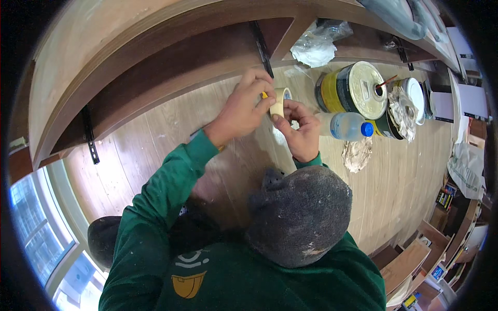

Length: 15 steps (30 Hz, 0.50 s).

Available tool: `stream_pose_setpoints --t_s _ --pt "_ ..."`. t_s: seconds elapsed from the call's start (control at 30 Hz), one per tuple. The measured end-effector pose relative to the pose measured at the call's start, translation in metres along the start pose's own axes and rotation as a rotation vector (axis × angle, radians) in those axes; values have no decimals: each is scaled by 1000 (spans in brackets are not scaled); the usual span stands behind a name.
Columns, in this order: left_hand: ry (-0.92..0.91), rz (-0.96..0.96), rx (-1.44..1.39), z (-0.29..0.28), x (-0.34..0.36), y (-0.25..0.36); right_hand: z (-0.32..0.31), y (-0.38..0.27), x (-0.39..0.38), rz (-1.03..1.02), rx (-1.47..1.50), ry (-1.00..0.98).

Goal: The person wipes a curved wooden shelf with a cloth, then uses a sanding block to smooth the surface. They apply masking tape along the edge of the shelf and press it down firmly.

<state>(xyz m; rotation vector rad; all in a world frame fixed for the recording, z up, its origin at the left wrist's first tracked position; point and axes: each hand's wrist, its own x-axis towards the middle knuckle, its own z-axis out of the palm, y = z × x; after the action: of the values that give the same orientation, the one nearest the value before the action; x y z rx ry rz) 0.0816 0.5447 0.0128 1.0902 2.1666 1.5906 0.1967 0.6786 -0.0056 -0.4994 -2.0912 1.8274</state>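
My left hand (249,103) is closed in a pinch at the edge of a roll of pale masking tape (278,103); a small yellow thing (264,95) shows at its fingers, too hidden to name. My right hand (298,129) is wrapped round the roll, its thumb on the near side. Just right of my hands a clear water bottle (345,126) with a blue cap lies on its side. Behind it stand a large yellow and black tin (358,85), a white-lidded can (413,101) and crumpled stained paper (402,111). More crumpled paper (357,154) lies on the wooden floor.
A dark wooden cabinet (187,62) with black metal rails curves along the top, holding a plastic bag (316,44). My knee (301,215) is bent below my hands. A window (39,228) is at the left. Shelves, boards (404,259) and a white bag (464,168) line the right.
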Motion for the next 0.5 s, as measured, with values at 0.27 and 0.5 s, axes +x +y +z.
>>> stream_pose_setpoints --t_s 0.27,0.5 --pt "243 27 156 3 11 4 9 7 26 86 -93 70" --pt "112 -34 -76 10 20 5 -4 -47 81 174 374 163"
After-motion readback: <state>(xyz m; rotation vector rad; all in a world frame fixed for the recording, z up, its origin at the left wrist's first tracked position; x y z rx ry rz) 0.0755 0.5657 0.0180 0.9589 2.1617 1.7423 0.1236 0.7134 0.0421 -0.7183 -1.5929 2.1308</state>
